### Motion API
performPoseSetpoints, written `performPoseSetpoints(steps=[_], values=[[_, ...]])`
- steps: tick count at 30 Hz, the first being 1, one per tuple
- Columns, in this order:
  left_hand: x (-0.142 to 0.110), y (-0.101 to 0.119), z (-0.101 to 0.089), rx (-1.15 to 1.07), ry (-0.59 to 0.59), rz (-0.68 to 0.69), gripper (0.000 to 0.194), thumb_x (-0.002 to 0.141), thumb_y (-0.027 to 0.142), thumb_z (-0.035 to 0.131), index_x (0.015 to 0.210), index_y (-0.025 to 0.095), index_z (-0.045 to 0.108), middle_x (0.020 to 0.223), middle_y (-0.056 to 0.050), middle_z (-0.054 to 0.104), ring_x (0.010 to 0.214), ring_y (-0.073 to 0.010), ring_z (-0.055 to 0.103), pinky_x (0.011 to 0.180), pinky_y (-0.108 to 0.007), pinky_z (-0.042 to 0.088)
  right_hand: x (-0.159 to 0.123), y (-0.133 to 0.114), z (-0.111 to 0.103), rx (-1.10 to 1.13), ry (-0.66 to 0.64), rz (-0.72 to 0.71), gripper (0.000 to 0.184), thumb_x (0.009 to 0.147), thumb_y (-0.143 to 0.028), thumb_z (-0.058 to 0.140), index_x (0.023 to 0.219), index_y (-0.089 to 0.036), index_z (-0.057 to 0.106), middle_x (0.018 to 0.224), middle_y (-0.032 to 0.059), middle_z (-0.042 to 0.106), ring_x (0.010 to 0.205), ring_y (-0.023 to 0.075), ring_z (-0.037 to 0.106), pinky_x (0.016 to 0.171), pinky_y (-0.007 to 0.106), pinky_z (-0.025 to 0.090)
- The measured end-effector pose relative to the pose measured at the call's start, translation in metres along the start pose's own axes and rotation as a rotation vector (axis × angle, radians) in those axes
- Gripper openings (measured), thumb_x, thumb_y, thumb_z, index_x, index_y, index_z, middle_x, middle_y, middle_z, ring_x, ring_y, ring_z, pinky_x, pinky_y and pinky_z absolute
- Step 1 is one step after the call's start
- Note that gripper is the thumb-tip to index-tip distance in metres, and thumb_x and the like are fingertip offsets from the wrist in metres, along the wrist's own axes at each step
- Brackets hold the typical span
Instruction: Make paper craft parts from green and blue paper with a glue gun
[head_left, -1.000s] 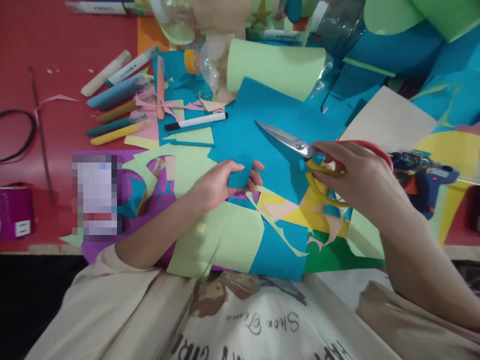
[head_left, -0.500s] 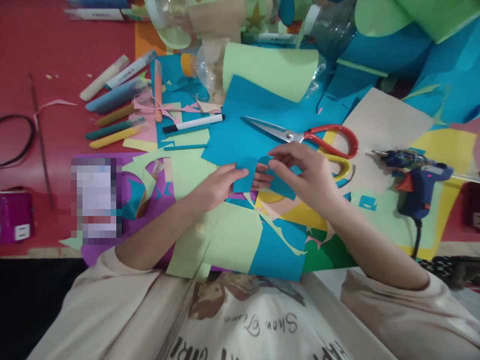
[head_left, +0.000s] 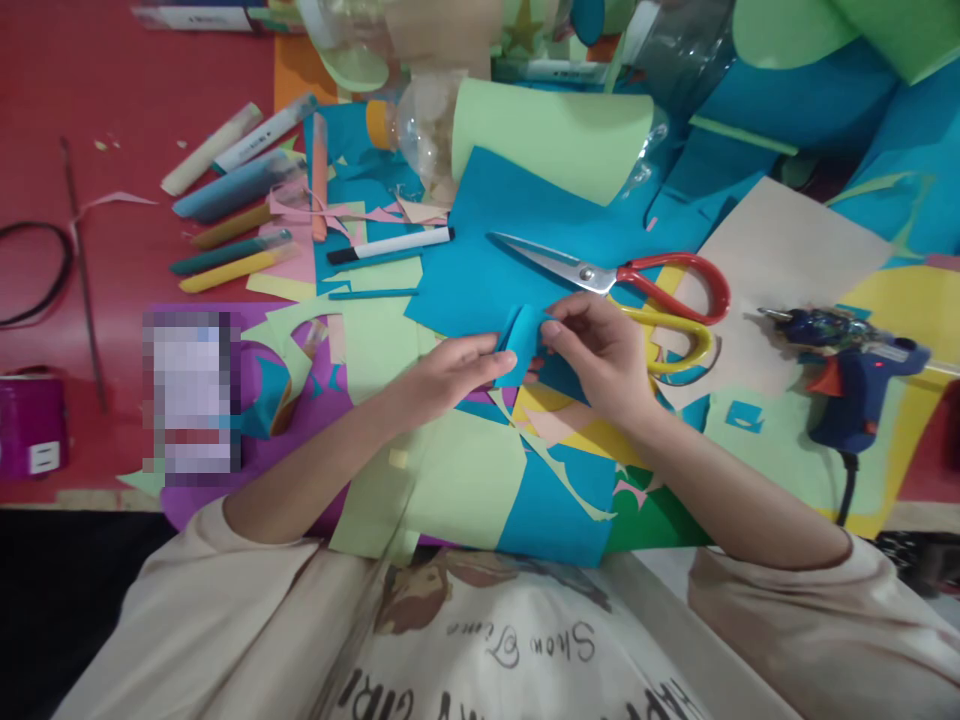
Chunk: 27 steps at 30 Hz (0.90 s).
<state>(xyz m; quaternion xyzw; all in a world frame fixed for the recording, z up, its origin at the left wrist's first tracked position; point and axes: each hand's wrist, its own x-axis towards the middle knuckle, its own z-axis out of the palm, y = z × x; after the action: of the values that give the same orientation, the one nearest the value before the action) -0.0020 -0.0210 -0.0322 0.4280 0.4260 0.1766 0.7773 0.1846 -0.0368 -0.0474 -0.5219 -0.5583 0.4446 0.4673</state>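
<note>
Between my two hands is a small piece of blue paper (head_left: 525, 345), curved over along its length. My left hand (head_left: 461, 375) grips its left side, thumb in front and some fingers hidden behind. At its upper right edge, my right hand (head_left: 604, 350) pinches the paper between thumb and fingers. Just beyond my right hand lie scissors (head_left: 592, 277) with one red and one yellow handle, blades pointing left. They rest on a larger blue sheet (head_left: 480, 215).
A bottle wrapped in light green paper (head_left: 551, 135) lies at the back. Several markers (head_left: 232, 185) and a blurred phone (head_left: 195, 390) are on the left. To the right sits a blue glue gun (head_left: 862, 385). Paper scraps (head_left: 555, 460) cover the near area.
My right hand has put the scissors down on the blue sheet and come to the small blue paper in my left hand. The paper, flat before, now curves over.
</note>
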Motion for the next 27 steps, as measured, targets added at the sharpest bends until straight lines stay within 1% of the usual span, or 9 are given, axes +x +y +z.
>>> performPoseSetpoints(steps=[2, 4, 7, 12, 16, 19, 22, 25, 27], values=[[-0.0023, 0.0004, -0.0026, 0.127, 0.158, 0.032, 0.049, 0.079, 0.054, 0.065, 0.113, 0.019, 0.068, 0.106, -0.005, 0.072, 0.103, -0.0225, 0.065, 0.086, -0.03, 0.051, 0.0016, 0.0009, -0.0024, 0.037, 0.025, 0.023, 0.028, 0.082, -0.047, 0.065, 0.077, -0.021, 0.055, 0.063, -0.0029, 0.055, 0.054, 0.0099, 0.053, 0.048, 0.023, 0.044], [-0.0036, 0.001, -0.0045, 0.221, 0.249, 0.102, 0.045, 0.082, 0.051, 0.063, 0.115, 0.022, 0.066, 0.092, -0.002, 0.072, 0.091, -0.0188, 0.066, 0.075, -0.025, 0.05, 0.0035, 0.0003, -0.0041, 0.045, 0.045, 0.032, 0.03, 0.081, -0.049, 0.065, 0.076, -0.022, 0.054, 0.06, -0.0038, 0.053, 0.051, 0.0095, 0.052, 0.047, 0.023, 0.044], [-0.0037, 0.0025, -0.004, 0.26, 0.259, 0.179, 0.043, 0.085, 0.044, 0.061, 0.124, 0.024, 0.059, 0.074, 0.001, 0.067, 0.073, -0.0142, 0.065, 0.062, -0.021, 0.047, 0.0055, -0.0015, -0.0052, 0.026, 0.056, 0.031, 0.03, 0.081, -0.049, 0.066, 0.075, -0.022, 0.054, 0.058, -0.0047, 0.053, 0.047, 0.0086, 0.051, 0.044, 0.023, 0.043], [-0.0022, 0.0024, -0.0009, 0.178, 0.232, 0.205, 0.044, 0.085, 0.031, 0.061, 0.127, 0.024, 0.051, 0.08, 0.002, 0.068, 0.076, -0.0144, 0.07, 0.07, -0.023, 0.054, 0.0044, -0.0025, -0.0049, 0.057, 0.051, -0.001, 0.028, 0.081, -0.047, 0.067, 0.077, -0.022, 0.056, 0.058, -0.0046, 0.055, 0.045, 0.0082, 0.052, 0.042, 0.022, 0.044], [0.0008, -0.0009, -0.0015, 0.168, 0.258, 0.24, 0.034, 0.084, 0.03, 0.061, 0.116, 0.023, 0.056, 0.079, 0.003, 0.068, 0.071, -0.0134, 0.07, 0.072, -0.025, 0.057, 0.0018, -0.003, -0.0049, 0.087, 0.011, -0.019, 0.027, 0.082, -0.048, 0.066, 0.08, -0.022, 0.059, 0.057, -0.0046, 0.059, 0.044, 0.0085, 0.055, 0.042, 0.023, 0.047], [0.004, -0.0043, -0.002, 0.179, 0.291, 0.34, 0.023, 0.082, 0.029, 0.063, 0.103, 0.02, 0.063, 0.092, 0.0, 0.07, 0.077, -0.0139, 0.07, 0.072, -0.025, 0.058, 0.0005, -0.0035, -0.0049, 0.115, -0.004, -0.046, 0.025, 0.082, -0.047, 0.066, 0.08, -0.022, 0.061, 0.059, -0.004, 0.062, 0.046, 0.0091, 0.058, 0.043, 0.024, 0.049], [0.006, -0.0062, -0.0016, 0.161, 0.324, 0.421, 0.02, 0.082, 0.03, 0.063, 0.098, 0.019, 0.067, 0.099, -0.001, 0.07, 0.077, -0.0132, 0.07, 0.071, -0.025, 0.058, -0.0003, -0.0031, -0.0047, 0.154, 0.002, -0.078, 0.021, 0.082, -0.042, 0.067, 0.081, -0.022, 0.063, 0.06, -0.0041, 0.064, 0.048, 0.0097, 0.06, 0.044, 0.023, 0.051], [0.0053, -0.0054, -0.001, 0.176, 0.315, 0.38, 0.021, 0.085, 0.033, 0.06, 0.097, 0.019, 0.071, 0.094, -0.002, 0.071, 0.071, -0.0126, 0.069, 0.07, -0.024, 0.058, -0.0009, -0.0024, -0.0047, 0.177, 0.001, -0.083, 0.015, 0.083, -0.037, 0.067, 0.082, -0.023, 0.065, 0.062, -0.0038, 0.066, 0.052, 0.0106, 0.064, 0.047, 0.024, 0.055], [0.0039, -0.0042, -0.0009, 0.199, 0.32, 0.361, 0.027, 0.087, 0.037, 0.057, 0.101, 0.019, 0.071, 0.094, -0.002, 0.071, 0.073, -0.0137, 0.069, 0.072, -0.025, 0.058, -0.0012, -0.0022, -0.005, 0.173, -0.002, -0.064, 0.014, 0.083, -0.037, 0.067, 0.083, -0.023, 0.065, 0.064, -0.0033, 0.068, 0.053, 0.0113, 0.065, 0.05, 0.025, 0.056]])
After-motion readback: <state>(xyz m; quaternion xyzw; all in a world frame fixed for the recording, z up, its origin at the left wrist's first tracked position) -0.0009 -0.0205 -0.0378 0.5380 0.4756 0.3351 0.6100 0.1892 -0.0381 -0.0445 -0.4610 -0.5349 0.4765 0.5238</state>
